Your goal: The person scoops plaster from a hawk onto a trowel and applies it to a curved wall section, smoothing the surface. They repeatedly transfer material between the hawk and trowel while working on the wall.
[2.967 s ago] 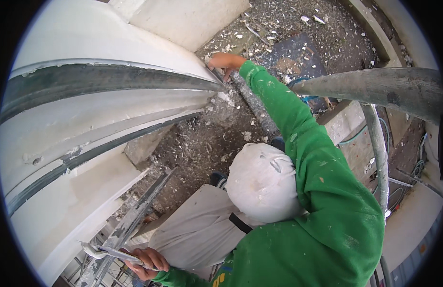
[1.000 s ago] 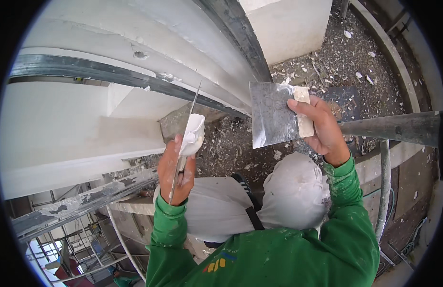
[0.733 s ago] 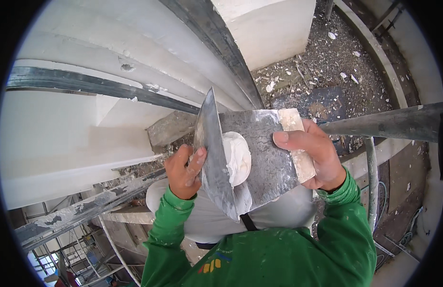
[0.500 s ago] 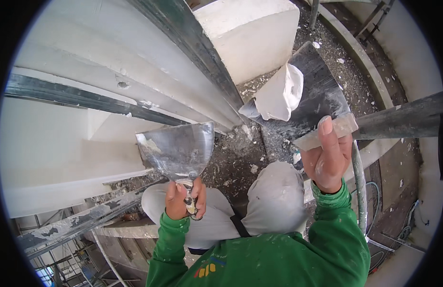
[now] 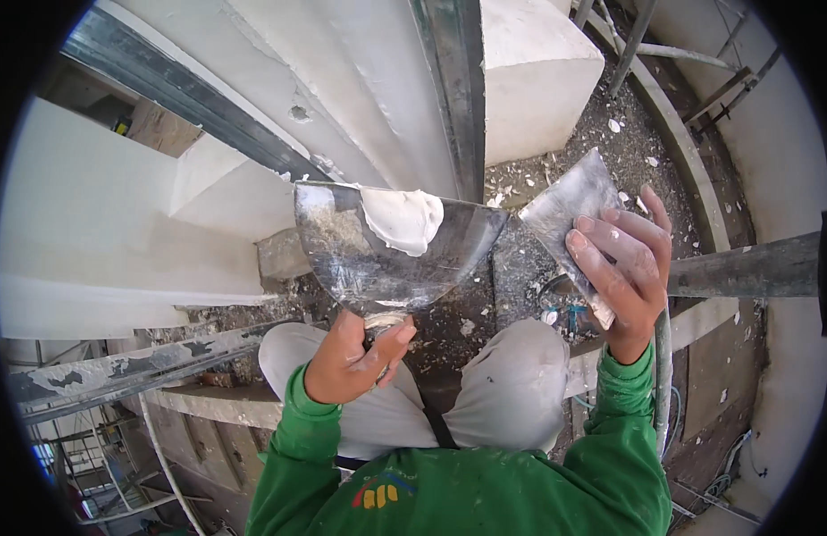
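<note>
My left hand is closed round the handle of a wide putty knife, whose broad, rounded metal blade points away from me. A lump of white plaster paste sits near the far edge of that blade. My right hand grips a flat steel plastering blade, its fingers laid over the smeared face. That blade is tilted and carries a thin whitish film. Its near corner is crusted with paste. The two blades are close together, with a small gap between them.
A white block and a dark metal post stand ahead. To the left is a white wall with a paint-worn rail below. A grey bar crosses at right. Plaster bits litter the floor.
The paste lump has gone from the right plastering blade to the left putty knife. The right blade has turned more edge-on, and the putty knife has moved forward and right. My view has shifted left.
</note>
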A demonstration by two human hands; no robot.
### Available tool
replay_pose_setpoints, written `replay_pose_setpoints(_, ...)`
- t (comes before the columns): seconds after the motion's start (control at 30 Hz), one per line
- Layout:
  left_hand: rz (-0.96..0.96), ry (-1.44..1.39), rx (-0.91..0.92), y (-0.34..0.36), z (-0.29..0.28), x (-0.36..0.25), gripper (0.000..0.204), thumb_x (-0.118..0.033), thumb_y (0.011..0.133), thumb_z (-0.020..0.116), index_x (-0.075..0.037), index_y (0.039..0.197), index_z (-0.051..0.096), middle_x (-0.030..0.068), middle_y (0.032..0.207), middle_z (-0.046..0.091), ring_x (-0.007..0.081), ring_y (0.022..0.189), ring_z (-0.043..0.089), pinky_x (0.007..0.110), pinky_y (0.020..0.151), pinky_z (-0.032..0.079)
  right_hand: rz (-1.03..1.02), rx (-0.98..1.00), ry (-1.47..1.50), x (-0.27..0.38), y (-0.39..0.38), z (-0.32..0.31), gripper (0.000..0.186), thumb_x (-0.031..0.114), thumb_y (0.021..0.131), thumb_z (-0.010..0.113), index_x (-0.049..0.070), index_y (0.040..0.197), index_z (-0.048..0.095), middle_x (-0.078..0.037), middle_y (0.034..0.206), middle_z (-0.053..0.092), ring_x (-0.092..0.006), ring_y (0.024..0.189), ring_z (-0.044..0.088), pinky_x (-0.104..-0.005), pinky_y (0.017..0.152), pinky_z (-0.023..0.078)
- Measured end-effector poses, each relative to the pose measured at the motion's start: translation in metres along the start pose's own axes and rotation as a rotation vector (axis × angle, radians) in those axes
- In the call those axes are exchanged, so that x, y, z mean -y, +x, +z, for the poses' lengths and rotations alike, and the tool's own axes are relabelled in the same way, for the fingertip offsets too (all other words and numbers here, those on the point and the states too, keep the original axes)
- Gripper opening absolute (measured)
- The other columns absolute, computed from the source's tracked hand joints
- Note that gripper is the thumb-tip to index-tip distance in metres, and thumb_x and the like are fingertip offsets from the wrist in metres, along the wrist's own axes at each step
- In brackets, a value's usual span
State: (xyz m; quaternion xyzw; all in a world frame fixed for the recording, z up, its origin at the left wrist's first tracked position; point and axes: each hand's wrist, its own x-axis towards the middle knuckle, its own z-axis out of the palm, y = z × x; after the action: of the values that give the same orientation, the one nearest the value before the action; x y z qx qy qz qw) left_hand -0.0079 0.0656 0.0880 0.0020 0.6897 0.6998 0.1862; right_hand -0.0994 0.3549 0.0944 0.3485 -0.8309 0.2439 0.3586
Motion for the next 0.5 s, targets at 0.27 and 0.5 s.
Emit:
replay_pose_setpoints(0.27,0.138,0.573,-0.166,0.008,0.015,-0.006,0.017,-0.006,0.085,0.061,0.004,0.098,0.058,0.015,0.077,0.059,0.0292,0.061,0.053,0.037,0.059,0.042,-0.149,0.113,0.096,0.019,0.011,0.035,0.022,0.03,0.075,0.063,0.034,0.096,0.068,0.017,0.104,0.065,-0.0096,0.102,0.057,-0.06,0.112,0.019)
replay_pose_setpoints(0.5,0.365,0.063,-0.495,-0.021,-0.008,-0.006,0.02,-0.007,0.088,0.053,0.003,0.102,0.043,0.0093,0.065,0.044,0.0138,0.049,0.042,0.025,0.033,0.037,0.239,0.002,0.433,-0.03,-0.039,0.064,0.021,0.014,0.081,0.062,0.018,0.1,0.07,0.005,0.098,0.067,-0.0122,0.091,0.061,-0.0388,0.095,0.041)
